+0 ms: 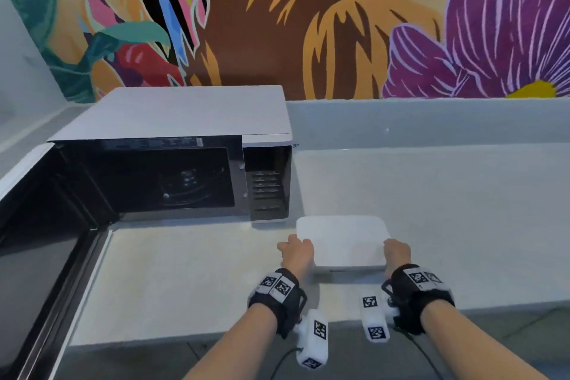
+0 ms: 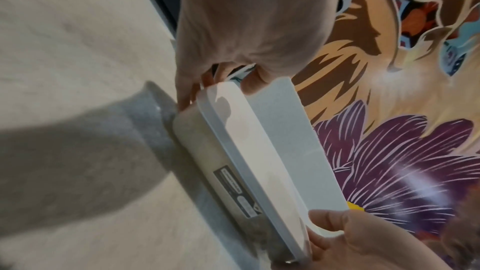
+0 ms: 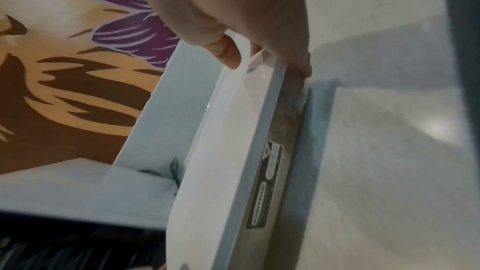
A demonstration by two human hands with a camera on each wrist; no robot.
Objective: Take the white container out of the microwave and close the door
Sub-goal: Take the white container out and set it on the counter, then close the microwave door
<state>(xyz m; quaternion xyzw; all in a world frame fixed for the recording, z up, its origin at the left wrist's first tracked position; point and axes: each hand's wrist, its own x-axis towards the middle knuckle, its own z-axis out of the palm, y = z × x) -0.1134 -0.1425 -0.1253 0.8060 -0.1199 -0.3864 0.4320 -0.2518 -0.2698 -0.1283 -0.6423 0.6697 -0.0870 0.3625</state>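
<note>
Both hands hold the white container (image 1: 342, 242) by its near corners, out on the pale countertop (image 1: 185, 281) just in front of the microwave's (image 1: 172, 151) control-panel end. The left hand (image 1: 296, 251) has its thumb on the lid and its other fingers (image 2: 185, 93) curled down round the container's left edge, their tips at the countertop; the right hand (image 1: 397, 251) mirrors it on the right edge, thumb (image 3: 226, 52) pressed on the lid and fingers wrapped under the rim. From the wrist views the container's base looks to sit on or just above the countertop, with a thin shadow along it; which one cannot be told. The lid is white with a raised rim, the body below it is translucent, and a dark printed label (image 2: 237, 190) runs along the side that faces the person, between the two sets of fingers. Beyond the fingertips and to their left the microwave stands with its cavity dark and the glass turntable visible inside; its door (image 1: 40, 256) hangs wide open, swung out well to the left of the left hand. Behind the counter's low grey backsplash (image 1: 431, 123) a painted mural (image 1: 308, 25) of a lion and a purple flower covers the wall. Each wrist wears a black strap with square-patterned markers.
</note>
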